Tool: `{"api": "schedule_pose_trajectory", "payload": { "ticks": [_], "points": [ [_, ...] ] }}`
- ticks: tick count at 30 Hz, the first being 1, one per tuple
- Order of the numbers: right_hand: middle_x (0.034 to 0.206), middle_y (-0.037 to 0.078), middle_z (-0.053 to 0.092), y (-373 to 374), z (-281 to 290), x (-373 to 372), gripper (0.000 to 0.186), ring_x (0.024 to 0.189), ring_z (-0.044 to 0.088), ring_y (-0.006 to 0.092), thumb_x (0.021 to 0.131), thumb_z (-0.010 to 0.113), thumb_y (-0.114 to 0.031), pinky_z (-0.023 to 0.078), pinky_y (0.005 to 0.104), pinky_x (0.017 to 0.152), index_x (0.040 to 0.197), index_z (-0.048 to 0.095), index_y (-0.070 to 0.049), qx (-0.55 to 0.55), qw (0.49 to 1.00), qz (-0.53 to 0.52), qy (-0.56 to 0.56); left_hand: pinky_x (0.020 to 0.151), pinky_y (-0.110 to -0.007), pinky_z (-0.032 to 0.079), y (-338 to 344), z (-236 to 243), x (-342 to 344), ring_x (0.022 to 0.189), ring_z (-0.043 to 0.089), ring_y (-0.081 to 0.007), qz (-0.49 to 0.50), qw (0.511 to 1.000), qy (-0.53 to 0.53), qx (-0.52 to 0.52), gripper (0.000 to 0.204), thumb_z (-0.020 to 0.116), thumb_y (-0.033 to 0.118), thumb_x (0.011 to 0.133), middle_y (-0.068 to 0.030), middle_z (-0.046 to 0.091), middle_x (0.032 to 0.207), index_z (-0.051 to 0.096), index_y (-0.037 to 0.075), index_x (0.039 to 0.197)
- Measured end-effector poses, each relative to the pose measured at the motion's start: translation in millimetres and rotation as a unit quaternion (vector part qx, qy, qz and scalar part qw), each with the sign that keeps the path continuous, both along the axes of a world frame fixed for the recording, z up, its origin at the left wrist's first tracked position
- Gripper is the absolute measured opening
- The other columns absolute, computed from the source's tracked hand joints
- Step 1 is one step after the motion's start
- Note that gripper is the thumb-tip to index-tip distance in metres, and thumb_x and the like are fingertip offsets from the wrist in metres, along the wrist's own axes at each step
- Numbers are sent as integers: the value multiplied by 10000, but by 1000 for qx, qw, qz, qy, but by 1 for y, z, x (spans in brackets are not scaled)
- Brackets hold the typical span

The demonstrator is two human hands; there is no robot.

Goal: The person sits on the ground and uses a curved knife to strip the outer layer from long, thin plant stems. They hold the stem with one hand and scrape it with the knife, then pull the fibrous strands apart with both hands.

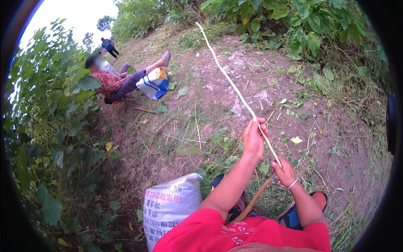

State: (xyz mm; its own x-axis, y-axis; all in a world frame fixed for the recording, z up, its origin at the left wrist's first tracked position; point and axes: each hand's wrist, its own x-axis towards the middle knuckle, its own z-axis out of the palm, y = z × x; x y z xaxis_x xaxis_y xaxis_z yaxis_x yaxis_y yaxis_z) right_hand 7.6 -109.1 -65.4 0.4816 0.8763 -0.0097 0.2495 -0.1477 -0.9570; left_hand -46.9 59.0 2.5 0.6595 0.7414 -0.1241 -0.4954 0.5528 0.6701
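Note:
A long, thin, pale peeled stick (226, 77) runs from my hands up and away toward the far greenery, bending slightly on its way. My left hand (254, 138) is closed around it partway along, fingers wrapped over it. Lower and to the right, my right hand (285, 173), with a bracelet at its wrist, grips its near end between thumb and fingers. Below my right hand, a thicker brown wooden stick (256, 196) slants down toward my lap. Its upper end is hidden near that hand, and I cannot tell whether the hand touches it.
A full white printed sack (172, 208) stands at my left knee. Dense leafy shrubs (50, 159) line the left; broad-leaved plants (302, 25) grow behind. Further off a person (113, 82) sits beside a white, blue and yellow bag (154, 83); another person (109, 47) stands beyond.

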Motion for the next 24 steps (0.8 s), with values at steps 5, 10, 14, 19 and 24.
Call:
{"api": "schedule_pose_trajectory", "payload": {
  "ticks": [5, 10, 14, 19, 24],
  "points": [
    [620, 77, 528, -5, 6, -2, 237, 575, 534, 172, 925, 467, -264, 428, 318, 553, 896, 514, -34, 3, 991, -66, -113, 673, -281, 450, -4, 0, 2, 711, 510, -136, -6, 1000, 16, 5, 255, 426, 261, 959, -33, 523, 784, 530, 35, 1017],
    [570, 34, 485, -11, 0, 10, 280, 526, 477, 134, 952, 427, -284, 396, 278, 516, 829, 493, -41, 65, 992, -104, -8, 733, -279, 462, -16, 4, 8, 877, 551, -138, -17, 996, 87, 23, 381, 482, 255, 937, -62, 572, 1000, 458, 31, 1245],
    [539, 7, 473, -17, -18, 36, 282, 448, 403, 80, 953, 422, -316, 323, 227, 427, 843, 503, -69, 55, 968, -184, 161, 830, -316, 442, -21, 0, 11, 1041, 529, -168, -26, 987, 144, 61, 478, 529, 238, 911, -100, 542, 1163, 390, 29, 1319],
    [519, 15, 471, -31, -36, 45, 254, 387, 352, 66, 944, 426, -300, 250, 217, 352, 869, 522, -77, -13, 946, -191, 261, 849, -326, 433, -24, 4, 14, 1063, 525, -176, -60, 982, 145, 102, 471, 544, 237, 900, -105, 529, 1205, 414, 31, 1303],
    [537, 12, 480, -30, -22, 33, 220, 448, 402, 75, 939, 440, -253, 317, 224, 432, 912, 542, -60, -40, 970, -170, 170, 831, -304, 435, -27, 1, 16, 1034, 540, -157, -90, 981, 138, 105, 399, 538, 218, 902, -87, 544, 1199, 468, 44, 1254]
  ]
}}
